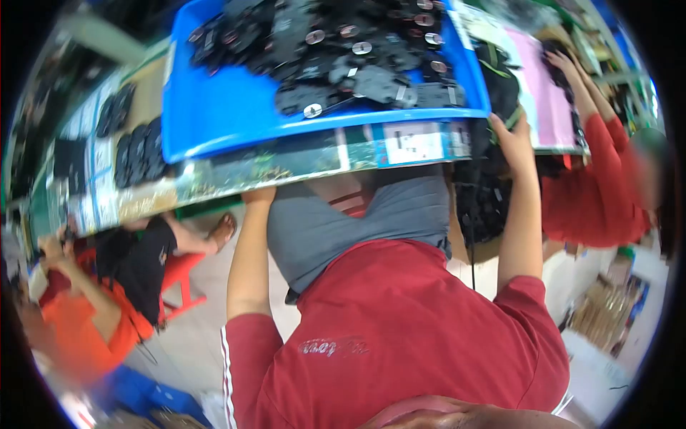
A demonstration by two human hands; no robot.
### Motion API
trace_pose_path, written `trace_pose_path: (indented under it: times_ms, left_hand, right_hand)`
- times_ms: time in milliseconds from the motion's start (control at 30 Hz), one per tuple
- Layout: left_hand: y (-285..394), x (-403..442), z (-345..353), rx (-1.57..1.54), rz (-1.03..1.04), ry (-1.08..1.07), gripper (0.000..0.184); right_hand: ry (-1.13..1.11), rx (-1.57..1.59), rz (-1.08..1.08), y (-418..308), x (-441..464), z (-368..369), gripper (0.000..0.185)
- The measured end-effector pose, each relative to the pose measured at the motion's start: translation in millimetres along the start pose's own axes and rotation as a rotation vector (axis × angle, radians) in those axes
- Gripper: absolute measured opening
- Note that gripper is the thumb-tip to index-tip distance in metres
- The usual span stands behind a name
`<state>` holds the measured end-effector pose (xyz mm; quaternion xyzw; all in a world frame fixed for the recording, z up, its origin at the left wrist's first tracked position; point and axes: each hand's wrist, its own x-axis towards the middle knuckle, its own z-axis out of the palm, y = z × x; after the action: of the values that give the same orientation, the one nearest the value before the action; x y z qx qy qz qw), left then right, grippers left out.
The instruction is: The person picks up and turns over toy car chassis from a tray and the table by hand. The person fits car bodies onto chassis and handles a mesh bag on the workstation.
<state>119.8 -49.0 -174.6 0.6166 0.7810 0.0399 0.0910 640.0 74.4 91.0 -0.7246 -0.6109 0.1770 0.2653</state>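
Observation:
My right hand [512, 139] is at the right end of the blue tray, its thumb and fingers around a dark item with a green edge [496, 86]; I cannot make out exactly what it grips. At the table's front edge, my left hand [259, 194] shows only its back, with the fingers hidden under the edge. The blue tray [229, 136] lies in front of me on the table and holds several black flat parts [371, 82], some with round metallic pieces.
Stacks of black parts [139, 154] lie on the table left of the tray. A person in orange [86, 322] sits at the left beside a red stool [187, 282]. Another person in red [600, 186] works at the right, by a pink sheet [539, 93]. Black items [486, 207] fill a box below.

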Motion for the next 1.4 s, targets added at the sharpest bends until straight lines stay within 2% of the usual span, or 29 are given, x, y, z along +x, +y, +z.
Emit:
trace_pose_path:
  times_ms: [33,200,300,367,433,500,567,600,667,800,867,933,967,1000,1033,1067,1100,1133,1200,1267,1300,1333,1367,1400]
  left_hand:
    - [-1.0,0.6,-1.0,-0.007,0.001,-0.021,0.044]
    - [-4.0,3.0,8.4,-0.026,0.099,0.186,0.035]
    - [1.7,1.0,-3.4,-0.016,0.077,0.070,0.036]
    - [3.0,2.4,-1.8,-0.020,0.088,0.076,0.039]
    - [10.1,-0.1,-4.8,0.006,0.108,0.227,0.031]
    - [14.7,0.6,-12.5,0.004,0.158,0.256,0.031]
    - [16.1,1.0,-19.1,-0.035,-0.004,-0.051,0.043]
    - [12.4,1.8,-11.0,-0.032,-0.002,-0.051,0.043]
    - [11.1,0.5,-2.7,0.021,0.133,0.346,0.030]
    - [8.7,-4.1,-3.6,-0.005,0.076,0.326,0.031]
    - [8.0,-2.8,-2.9,-0.032,0.130,0.436,0.031]
    - [6.3,-3.3,-3.1,-0.016,0.119,0.411,0.032]
    - [6.5,-3.7,-4.7,-0.003,0.107,0.387,0.034]
    - [5.8,-3.9,-7.0,-0.001,0.106,0.384,0.034]
    - [4.3,-4.2,-9.4,-0.007,0.049,0.255,0.040]
    - [3.7,-4.9,-10.8,-0.013,-0.007,0.125,0.047]
    - [4.4,-5.1,-11.2,-0.013,-0.008,0.121,0.047]
    - [5.5,-5.5,-11.0,-0.018,0.025,0.204,0.042]
    - [5.4,-5.9,-8.2,-0.023,0.059,0.321,0.039]
    - [6.1,-5.8,-15.7,-0.019,0.038,0.222,0.041]
    - [4.8,-6.6,-14.2,-0.020,0.012,0.134,0.045]
    - [3.3,-4.9,-10.3,-0.055,0.065,0.198,0.043]
    - [11.6,-8.2,-21.8,0.004,0.003,0.103,0.042]
    - [10.8,-5.7,-18.1,0.041,0.024,0.162,0.041]
  right_hand:
    - [0.033,0.068,-0.029,6.8,-0.5,4.0,0.081]
    - [0.066,-0.007,0.125,-3.1,-5.7,-1.8,0.105]
    - [0.063,0.135,0.161,-2.1,-5.8,-2.2,0.106]
    - [0.058,0.165,0.184,-0.7,-4.2,-2.7,0.107]
    - [0.055,0.261,0.203,4.6,-2.2,-1.0,0.107]
    - [0.051,0.305,0.215,10.4,0.5,-0.5,0.106]
    - [0.043,0.351,0.225,13.7,2.1,-0.4,0.106]
    - [0.029,0.406,0.225,14.4,2.3,-0.6,0.104]
    - [0.012,0.462,0.226,11.6,1.0,-2.1,0.103]
    - [0.046,0.491,0.282,12.0,-0.8,-2.0,0.099]
    - [0.063,0.508,0.289,23.9,0.0,0.6,0.099]
    - [0.027,0.670,0.250,35.9,-0.6,3.9,0.086]
    - [0.025,0.671,0.252,35.3,-2.9,4.0,0.086]
    - [0.041,0.736,0.231,34.8,-6.7,2.9,0.076]
    - [0.056,0.800,0.211,34.3,-10.7,2.0,0.066]
    - [0.053,0.798,0.216,34.1,-14.9,1.5,0.066]
    - [0.045,0.858,0.209,33.7,-18.9,0.7,0.059]
    - [0.037,0.918,0.205,33.8,-22.2,0.4,0.052]
    - [0.042,0.909,0.218,38.4,-28.3,-1.1,0.049]
    - [0.051,0.923,0.241,41.4,-36.3,-3.8,0.045]
    - [0.081,0.839,0.333,49.8,-39.1,-6.0,0.042]
    - [0.090,0.833,0.302,56.8,-47.8,-10.1,0.040]
    - [0.072,0.820,0.263,56.9,-57.5,-10.3,0.039]
    - [0.089,0.848,0.289,60.5,-64.6,-11.1,0.041]
